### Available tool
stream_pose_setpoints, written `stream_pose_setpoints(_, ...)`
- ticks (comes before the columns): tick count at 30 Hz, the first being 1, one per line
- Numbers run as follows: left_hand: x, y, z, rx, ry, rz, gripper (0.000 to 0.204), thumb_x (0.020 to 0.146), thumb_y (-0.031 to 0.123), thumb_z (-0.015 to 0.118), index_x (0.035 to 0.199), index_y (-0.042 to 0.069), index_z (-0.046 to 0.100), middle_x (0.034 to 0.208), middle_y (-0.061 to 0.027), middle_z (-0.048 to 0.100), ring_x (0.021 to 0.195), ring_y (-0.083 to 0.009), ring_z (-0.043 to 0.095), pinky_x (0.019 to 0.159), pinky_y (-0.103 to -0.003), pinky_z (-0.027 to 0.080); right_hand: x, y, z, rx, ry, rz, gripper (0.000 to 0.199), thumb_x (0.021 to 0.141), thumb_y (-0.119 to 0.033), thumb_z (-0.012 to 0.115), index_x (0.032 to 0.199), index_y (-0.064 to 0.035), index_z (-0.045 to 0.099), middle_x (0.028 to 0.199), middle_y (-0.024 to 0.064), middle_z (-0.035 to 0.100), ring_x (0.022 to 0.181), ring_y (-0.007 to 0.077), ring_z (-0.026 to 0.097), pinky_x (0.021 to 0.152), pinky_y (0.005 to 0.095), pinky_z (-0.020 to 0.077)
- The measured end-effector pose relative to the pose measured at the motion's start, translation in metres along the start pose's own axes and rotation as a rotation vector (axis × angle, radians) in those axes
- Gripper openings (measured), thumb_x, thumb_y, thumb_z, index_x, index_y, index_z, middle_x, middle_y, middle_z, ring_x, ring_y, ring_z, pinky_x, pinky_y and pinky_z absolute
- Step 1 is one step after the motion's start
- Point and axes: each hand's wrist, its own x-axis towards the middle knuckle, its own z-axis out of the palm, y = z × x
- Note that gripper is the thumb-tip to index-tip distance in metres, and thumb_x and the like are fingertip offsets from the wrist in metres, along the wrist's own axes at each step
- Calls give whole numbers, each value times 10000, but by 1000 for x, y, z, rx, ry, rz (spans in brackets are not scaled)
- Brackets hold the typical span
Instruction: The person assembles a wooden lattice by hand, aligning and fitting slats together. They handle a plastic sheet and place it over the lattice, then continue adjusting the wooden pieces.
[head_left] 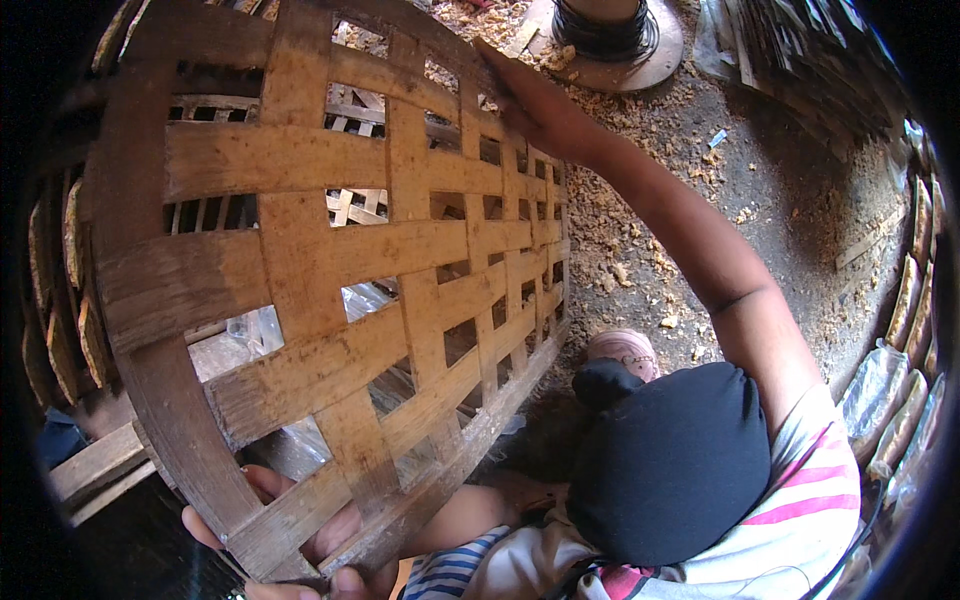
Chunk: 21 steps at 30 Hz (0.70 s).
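L hand (300, 535) + R hand (535, 105) clamped on basket (330, 270) rim | wood chips (640, 250), wire spool (605, 35) behind

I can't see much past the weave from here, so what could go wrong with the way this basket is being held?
1. The large woven bamboo basket is held only at opposite rims, by the left hand low and the right hand up top; it might twist or slip.
2. Fingers of the left hand poke through the gaps between strips, where rough slat edges may pinch or splinter them.
3. The basket blocks the view of the shavings-strewn ground, so footing could be misjudged.
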Motion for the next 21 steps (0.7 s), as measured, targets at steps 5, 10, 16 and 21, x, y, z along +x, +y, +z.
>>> stream_pose_setpoints(5,-13,3,-28,621,-82,140,747,804,103,788,1403,64,342,1147,-62,435,1094,-133,532,786,-162,544,5,0,-30,172,-202,271,615,946,-114,587,1507,-87,338,1408,136,530,1319,241,484,1106,397,383)
stream_pose_setpoints(10,2,-1,-25,557,-135,156,663,804,142,806,1331,41,418,1118,-75,482,933,-110,565,713,-171,521,22,1,-39,205,-283,214,650,919,-121,633,1500,-86,345,1398,139,546,1294,232,506,1106,389,383)
stream_pose_setpoints(16,0,0,-12,878,-107,206,524,870,200,743,1308,90,478,1014,-35,550,807,-96,567,697,-184,482,31,-12,-37,8,-382,260,719,880,-125,675,1505,-85,322,1285,178,604,1181,259,592,1007,398,476)
stream_pose_setpoints(21,19,22,-19,883,-567,28,493,889,204,721,1312,113,484,991,-18,567,791,-91,566,700,-191,471,35,4,-29,-138,-324,193,750,858,-101,682,1513,-108,316,1208,159,652,1159,264,608,998,399,487)
